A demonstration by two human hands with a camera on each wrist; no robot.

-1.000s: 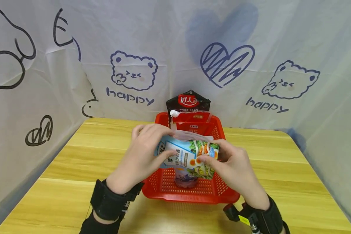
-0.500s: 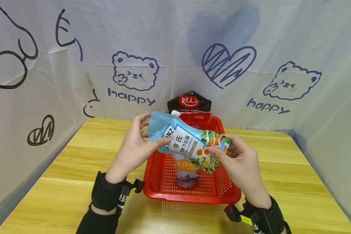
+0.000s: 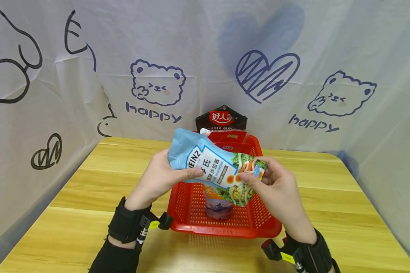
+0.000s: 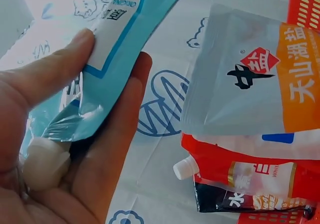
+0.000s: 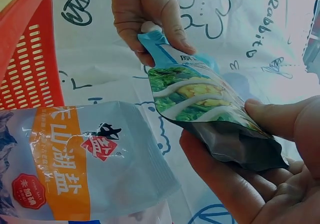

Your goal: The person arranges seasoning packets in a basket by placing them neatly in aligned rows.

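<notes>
A light blue Heinz salad dressing pouch [image 3: 216, 167] is held slantwise above the red basket [image 3: 222, 232], its printed front facing the head camera. My left hand [image 3: 158, 176] grips the spout end, thumb across the front; the white cap [image 4: 46, 163] sits against its fingers in the left wrist view. At the food-picture end, my right hand [image 3: 276, 185] pinches the pouch, thumb in front and fingers behind. The right wrist view shows its dark base [image 5: 240, 146]. Below, a salt bag [image 3: 218, 207] stands in the basket, partly hidden by the pouch.
Behind the salt bag, the basket holds a red pouch with a white cap [image 3: 205, 132] and a black packet [image 3: 222, 118] rising above the back rim. The wooden table [image 3: 99, 182] extends on both sides, up to a white cloth backdrop [image 3: 208, 76] with drawings.
The pouch has come up from low over the basket, and its front has tipped toward the head camera. My left hand has shifted from over its top edge to the left end.
</notes>
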